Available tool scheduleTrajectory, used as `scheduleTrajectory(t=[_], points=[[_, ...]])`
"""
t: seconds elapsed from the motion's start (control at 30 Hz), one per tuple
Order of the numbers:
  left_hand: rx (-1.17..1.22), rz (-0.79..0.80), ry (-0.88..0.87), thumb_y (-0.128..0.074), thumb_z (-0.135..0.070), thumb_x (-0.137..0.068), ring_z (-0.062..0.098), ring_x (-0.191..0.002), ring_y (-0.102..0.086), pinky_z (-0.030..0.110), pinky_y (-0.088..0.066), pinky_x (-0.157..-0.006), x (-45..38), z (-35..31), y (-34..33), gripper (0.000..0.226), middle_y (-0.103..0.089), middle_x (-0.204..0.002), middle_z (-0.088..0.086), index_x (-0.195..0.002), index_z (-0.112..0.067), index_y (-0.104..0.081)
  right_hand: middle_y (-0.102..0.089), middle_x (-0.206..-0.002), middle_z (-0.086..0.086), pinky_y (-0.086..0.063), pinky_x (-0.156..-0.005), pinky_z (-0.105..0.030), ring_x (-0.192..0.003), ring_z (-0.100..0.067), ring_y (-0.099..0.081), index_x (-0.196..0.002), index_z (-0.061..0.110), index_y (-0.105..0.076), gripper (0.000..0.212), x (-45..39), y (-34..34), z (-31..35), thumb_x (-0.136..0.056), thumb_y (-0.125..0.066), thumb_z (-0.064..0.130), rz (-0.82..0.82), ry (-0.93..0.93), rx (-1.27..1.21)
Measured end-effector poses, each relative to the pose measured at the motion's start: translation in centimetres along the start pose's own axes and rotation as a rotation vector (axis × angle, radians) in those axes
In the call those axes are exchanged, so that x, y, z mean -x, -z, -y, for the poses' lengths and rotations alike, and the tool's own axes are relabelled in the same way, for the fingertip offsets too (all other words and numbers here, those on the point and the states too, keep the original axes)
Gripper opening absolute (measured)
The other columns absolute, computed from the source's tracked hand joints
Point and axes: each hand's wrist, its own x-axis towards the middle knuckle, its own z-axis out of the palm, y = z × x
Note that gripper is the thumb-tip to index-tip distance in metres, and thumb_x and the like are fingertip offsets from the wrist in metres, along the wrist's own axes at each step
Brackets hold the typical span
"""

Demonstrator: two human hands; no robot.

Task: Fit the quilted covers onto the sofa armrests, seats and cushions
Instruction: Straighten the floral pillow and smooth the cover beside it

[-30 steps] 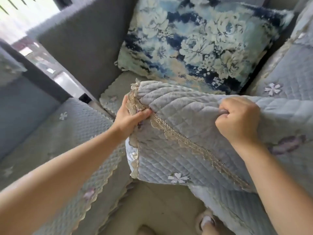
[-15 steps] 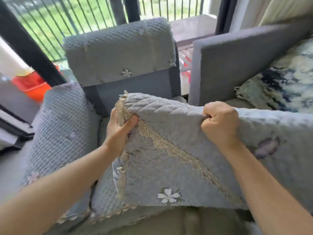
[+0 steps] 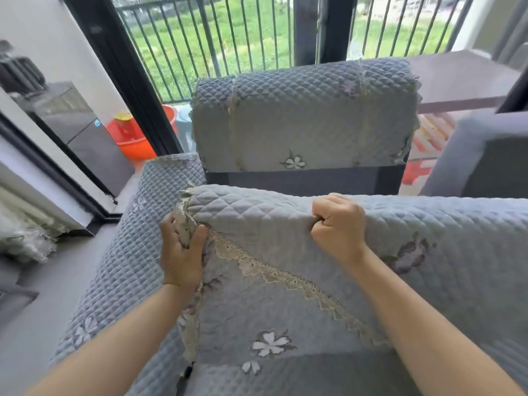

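I hold up a grey-blue quilted cover (image 3: 285, 224) with beige lace trim and embroidered flowers, stretched across the middle of the view. My left hand (image 3: 183, 252) pinches its lace-edged left corner. My right hand (image 3: 340, 227) grips a fold along its top edge in a fist. Behind it stands a sofa chair whose backrest (image 3: 303, 110) wears a similar quilted cover with a white flower. The chair's left armrest (image 3: 125, 252) is covered too. The seat below is hidden by the held cover.
A bare grey sofa armrest (image 3: 485, 155) stands at right. Black window frames and railings (image 3: 217, 30) run behind the chair. An orange basin (image 3: 131, 138) and a dark cabinet (image 3: 83, 130) sit at left. Grey floor (image 3: 34, 310) lies at lower left.
My view has swung left from the floral pillow and sofa to the single chair by the window. Both hands keep the same grip on the cover and carry it along.
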Motion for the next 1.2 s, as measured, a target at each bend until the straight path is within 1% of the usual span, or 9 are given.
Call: scheduleTrajectory(t=[0.17, 0.27, 0.33, 0.43, 0.6, 0.7, 0.93, 1.07, 1.2], points=[[-0.027, -0.096, -0.074, -0.032, -0.052, -0.072, -0.005, -0.077, -0.042, 0.014, -0.028, -0.072, -7.8, 5.9, -3.6, 0.066, -0.044, -0.096, 0.004, -0.107, 0.003, -0.038, -0.028, -0.039, -0.003, -0.009, -0.047, -0.016, -0.044, -0.014, -0.028, -0.041, 0.011, -0.033, 0.012, -4.4, -8.8, -5.3, -0.047, -0.023, 0.014, 0.043, 0.032, -0.028], [-0.213, -0.101, 0.009, -0.04, -0.037, -0.089, 0.016, -0.1, -0.048, 0.025, -0.031, -0.078, -10.8, 12.0, -5.9, 0.057, -0.049, -0.118, 0.019, -0.126, 0.007, -0.034, -0.046, -0.043, -0.007, -0.022, -0.055, -0.017, -0.044, -0.02, -0.046, -0.045, 0.005, -0.043, 0.019, -3.8, -15.0, -9.0, -0.051, -0.025, 0.009, 0.157, 0.003, 0.084], [-0.379, -0.093, 0.169, -0.043, -0.018, -0.095, 0.033, -0.123, -0.041, 0.032, -0.031, -0.097, -12.6, 16.7, -7.7, 0.05, -0.04, -0.137, 0.023, -0.138, 0.004, -0.026, -0.063, -0.079, -0.013, -0.027, -0.071, -0.027, -0.081, -0.03, -0.06, -0.071, 0.005, -0.058, 0.022, -2.8, -19.2, -12.2, -0.064, -0.037, 0.0, 0.441, -0.024, 0.291], [-0.633, 0.125, 0.117, -0.052, -0.017, -0.091, 0.033, -0.136, -0.026, 0.04, -0.023, -0.111, -13.4, 20.5, -9.8, 0.057, -0.03, -0.146, 0.02, -0.14, 0.0, -0.028, -0.016, -0.153, 0.0, 0.001, -0.112, -0.052, -0.142, -0.023, -0.009, -0.14, 0.018, -0.028, 0.059, -2.4, -21.4, -15.8, -0.086, -0.051, 0.017, 0.989, -0.084, 0.483], [-0.927, 0.408, -0.378, -0.049, -0.033, -0.076, 0.034, -0.128, -0.024, 0.062, -0.03, -0.098, -15.7, 21.0, -13.7, 0.059, -0.045, -0.133, 0.03, -0.127, -0.004, -0.041, 0.007, -0.156, 0.006, -0.002, -0.111, -0.057, -0.144, -0.018, 0.005, -0.147, 0.025, 0.0, 0.094, -4.9, -19.6, -21.4, -0.08, -0.061, 0.047, 1.129, -0.194, 0.535], [-1.079, 0.465, -0.318, -0.054, -0.007, -0.08, 0.032, -0.14, 0.004, 0.06, -0.003, -0.11, -19.0, 18.7, -15.6, 0.064, -0.01, -0.152, 0.023, -0.14, -0.009, -0.031, 0.009, -0.156, 0.008, -0.002, -0.111, -0.056, -0.144, -0.015, 0.005, -0.147, 0.027, 0.001, 0.092, -6.1, -16.1, -25.2, -0.081, -0.062, 0.024, 1.168, -0.373, 0.664], [-1.207, 0.651, -0.196, -0.049, -0.015, -0.084, 0.026, -0.143, -0.005, 0.047, -0.009, -0.114, -24.7, 18.2, -19.0, 0.074, -0.011, -0.152, 0.008, -0.145, -0.016, -0.007, -0.037, -0.144, -0.009, -0.022, -0.11, -0.046, -0.132, -0.026, -0.032, -0.138, 0.012, -0.033, 0.06, -7.5, -14.8, -30.0, -0.081, -0.053, 0.012, 0.953, -0.497, 0.736], [-1.211, 0.614, -0.281, -0.048, -0.021, -0.078, 0.03, -0.126, -0.035, 0.04, -0.028, -0.104, -25.5, 18.9, -20.4, 0.056, -0.041, -0.132, 0.011, -0.132, -0.009, -0.035, -0.063, -0.067, -0.026, -0.051, -0.059, -0.039, -0.063, -0.039, -0.063, -0.068, -0.005, -0.06, 0.026, -5.6, -17.3, -31.1, -0.048, -0.048, 0.005, 0.478, -0.276, 0.731], [-1.203, 0.646, -0.309, -0.037, -0.032, -0.063, 0.031, -0.112, -0.048, 0.033, -0.039, -0.09, -25.4, 18.8, -20.3, 0.062, -0.055, -0.118, 0.013, -0.119, -0.006, -0.049, -0.052, -0.042, -0.015, -0.032, -0.04, -0.016, -0.036, -0.027, -0.053, -0.043, 0.002, -0.048, 0.014, -5.5, -17.5, -30.6, -0.031, -0.047, 0.009, 0.412, -0.271, 0.656]])
